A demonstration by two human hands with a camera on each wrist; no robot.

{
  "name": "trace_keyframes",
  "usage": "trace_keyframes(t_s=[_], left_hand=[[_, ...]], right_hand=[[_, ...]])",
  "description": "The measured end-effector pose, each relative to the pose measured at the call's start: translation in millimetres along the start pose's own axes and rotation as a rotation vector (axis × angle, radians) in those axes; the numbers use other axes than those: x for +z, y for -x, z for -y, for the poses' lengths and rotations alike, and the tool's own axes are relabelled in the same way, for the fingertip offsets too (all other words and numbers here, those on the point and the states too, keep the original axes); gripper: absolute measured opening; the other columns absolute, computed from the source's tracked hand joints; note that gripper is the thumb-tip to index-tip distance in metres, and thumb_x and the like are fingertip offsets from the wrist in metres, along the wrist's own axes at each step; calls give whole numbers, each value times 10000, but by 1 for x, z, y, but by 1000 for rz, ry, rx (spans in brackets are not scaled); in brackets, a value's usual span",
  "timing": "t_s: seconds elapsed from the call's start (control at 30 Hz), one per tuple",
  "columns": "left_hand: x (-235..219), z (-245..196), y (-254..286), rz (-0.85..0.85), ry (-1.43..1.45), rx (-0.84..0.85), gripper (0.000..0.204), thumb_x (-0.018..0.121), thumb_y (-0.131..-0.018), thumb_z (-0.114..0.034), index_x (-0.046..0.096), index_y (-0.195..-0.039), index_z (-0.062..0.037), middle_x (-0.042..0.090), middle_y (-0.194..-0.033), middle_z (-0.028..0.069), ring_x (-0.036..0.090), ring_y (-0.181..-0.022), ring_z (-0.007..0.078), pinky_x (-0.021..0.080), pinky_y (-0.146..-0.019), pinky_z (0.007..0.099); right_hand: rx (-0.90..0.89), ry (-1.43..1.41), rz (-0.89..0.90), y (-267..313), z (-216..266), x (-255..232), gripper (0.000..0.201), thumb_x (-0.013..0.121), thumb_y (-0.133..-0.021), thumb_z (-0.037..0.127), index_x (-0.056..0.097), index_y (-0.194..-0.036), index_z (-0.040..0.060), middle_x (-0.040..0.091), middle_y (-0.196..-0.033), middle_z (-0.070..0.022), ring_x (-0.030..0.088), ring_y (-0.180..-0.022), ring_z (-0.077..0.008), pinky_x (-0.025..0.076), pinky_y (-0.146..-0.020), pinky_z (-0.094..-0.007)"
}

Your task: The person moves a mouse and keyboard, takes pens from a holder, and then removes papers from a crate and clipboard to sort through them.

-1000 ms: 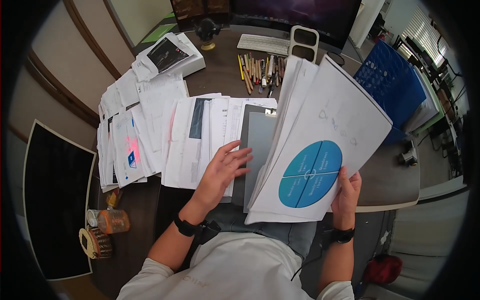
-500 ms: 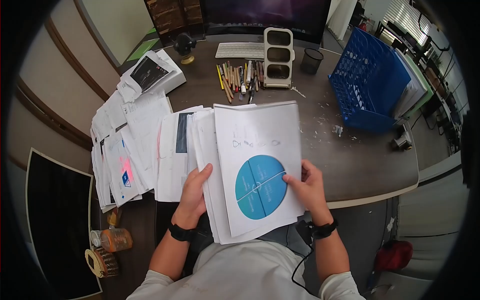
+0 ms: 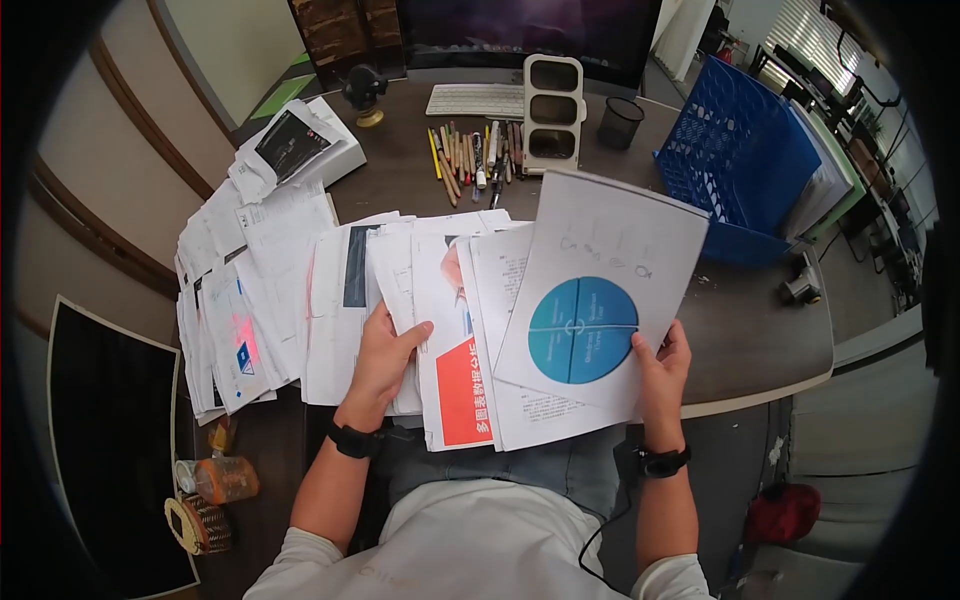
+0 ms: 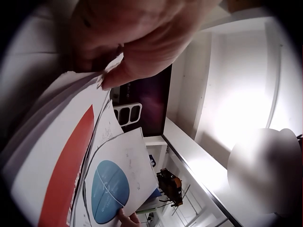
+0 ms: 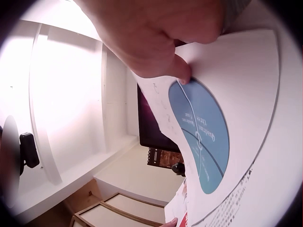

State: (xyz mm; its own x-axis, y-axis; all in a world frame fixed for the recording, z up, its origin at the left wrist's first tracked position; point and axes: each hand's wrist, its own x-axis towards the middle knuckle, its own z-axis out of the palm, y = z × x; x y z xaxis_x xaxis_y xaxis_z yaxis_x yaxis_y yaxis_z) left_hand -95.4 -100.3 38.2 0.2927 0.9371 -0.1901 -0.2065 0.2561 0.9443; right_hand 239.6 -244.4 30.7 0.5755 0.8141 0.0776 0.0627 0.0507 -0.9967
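Observation:
Between both hands a stack of papers is fanned out above the desk's front edge. My right hand (image 3: 662, 375) pinches a sheet with a blue four-part circle (image 3: 618, 245), its thumb on top near the circle's edge; the right wrist view shows that thumb (image 5: 182, 70) close up. The left side of the stack is gripped by my left hand (image 3: 388, 355), thumb over a sheet with a red block (image 3: 463, 395). Printed text sheets (image 3: 500, 270) show between the two. In the left wrist view several paper edges (image 4: 61, 101) lie layered under the left hand.
Loose piles of paper (image 3: 235, 320) cover the desk's left side. Behind the stack are pens and pencils (image 3: 470, 160), a keyboard (image 3: 475, 101), a beige three-slot holder (image 3: 553, 112) and a mesh cup (image 3: 622, 125). A blue file rack (image 3: 730, 160) stands at right.
The papers came from the right hand's side into both hands, then were spread apart. The circle sheet swung right with the right hand, uncovering the red-block and text sheets.

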Motion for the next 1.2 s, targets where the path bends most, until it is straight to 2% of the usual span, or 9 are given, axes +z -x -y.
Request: trace_keyframes(t_s=[0.2,0.27,0.37,0.47,0.67,0.77,0.87,1.03,1.2], left_hand=[[1,-8,-7,-93,-569,371,905,716,-889,24,156,-1597,-33,482,-1475,282,485,-1402,296,420,-1143,407],[0,-18,-2,-147,-663,409,825,731,-883,-19,283,-1575,-42,411,-1546,269,399,-1468,316,365,-1182,430],[12,-36,2,5,-948,522,470,753,-857,-71,641,-1312,-36,507,-1514,179,463,-1424,361,379,-1158,431],[28,-35,-5,232,-967,516,413,747,-863,-67,661,-1264,-27,572,-1445,184,512,-1380,354,399,-1137,411],[76,-29,-38,435,-992,585,423,771,-844,-149,674,-1240,-41,584,-1412,195,536,-1308,388,423,-1103,425],[88,-16,-52,505,-1163,535,535,818,-805,-247,659,-1289,-83,477,-1531,200,379,-1466,385,183,-1236,595],[83,-7,-52,567,-1308,407,729,874,-733,-335,618,-1381,-120,339,-1629,214,220,-1548,381,16,-1231,649],[73,0,-56,645,-1272,344,982,909,-661,-461,523,-1509,-152,168,-1696,236,64,-1593,377,-134,-1202,639],[72,-1,-56,667,-1267,304,1045,908,-650,-504,487,-1545,-166,95,-1712,234,7,-1599,375,-167,-1190,634]], right_hand=[[-36,431,112,-5,3,-15,720,709,-807,-142,439,-1460,-6,580,-1372,-192,629,-1189,-270,484,-1058,-351],[27,403,115,-2,12,-16,822,774,-745,-115,431,-1480,19,546,-1420,-205,572,-1267,-330,452,-1105,-392],[-332,807,124,8,28,-9,929,853,-661,-24,454,-1495,70,453,-1507,-201,399,-1395,-417,380,-1152,-473],[-318,953,471,13,27,0,640,847,-709,64,639,-1314,99,538,-1442,-172,497,-1322,-390,422,-1105,-477],[-305,944,653,1,45,-9,512,834,-777,115,679,-1264,101,553,-1434,-153,521,-1307,-375,449,-1072,-464],[-242,601,786,-31,34,-38,519,822,-837,149,644,-1322,105,553,-1440,-141,527,-1326,-337,467,-1060,-436],[-312,449,207,-78,38,-87,580,830,-850,175,588,-1370,90,611,-1347,-79,581,-1238,-219,517,-973,-368],[-520,515,-655,-204,78,-179,698,859,-803,173,515,-1382,-8,593,-1294,-166,606,-1159,-262,529,-971,-372],[-499,889,-935,-263,121,-197,1158,948,-679,392,297,-1534,-39,430,-1473,-254,442,-1370,-400,374,-1159,-470]])
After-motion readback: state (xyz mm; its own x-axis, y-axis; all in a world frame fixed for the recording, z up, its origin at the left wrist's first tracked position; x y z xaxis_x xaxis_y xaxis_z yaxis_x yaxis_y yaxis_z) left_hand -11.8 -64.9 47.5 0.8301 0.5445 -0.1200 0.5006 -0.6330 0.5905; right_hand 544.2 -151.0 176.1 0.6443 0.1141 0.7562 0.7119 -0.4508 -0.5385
